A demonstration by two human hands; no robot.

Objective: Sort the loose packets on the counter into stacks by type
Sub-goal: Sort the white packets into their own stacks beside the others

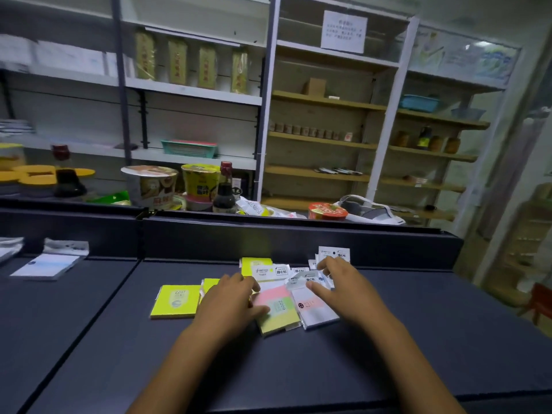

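Dark grey and matte, the bench (298,363) carries a loose spread of sticky-note packets near its back wall. At the left of the spread a yellow packet (175,300) printed 2207 lies flat and apart from both hands, with a second yellow packet (210,284) just beside it, partly covered by the left hand (230,300). That hand lies palm down with its fingers loosely curled, the thumb touching the left edge of a pink, green and yellow packet (279,312) marked 2209; whether it actually grips that packet cannot be told. Right of it, touching, lies a white packet with a pink label (313,309). The right hand (343,289) hovers over this white packet and a jumble of small white packets (298,274) behind it, fingers spread and bent, holding nothing that can be seen. Another yellow packet (254,265) lies further back, and a white packet (336,253) leans up against the bench's back wall. Far left on the bench sits a separate white pad (47,265). Beyond the wall stand noodle cups (150,183) and a dark sauce bottle (224,189) before sparse shelves (322,138).
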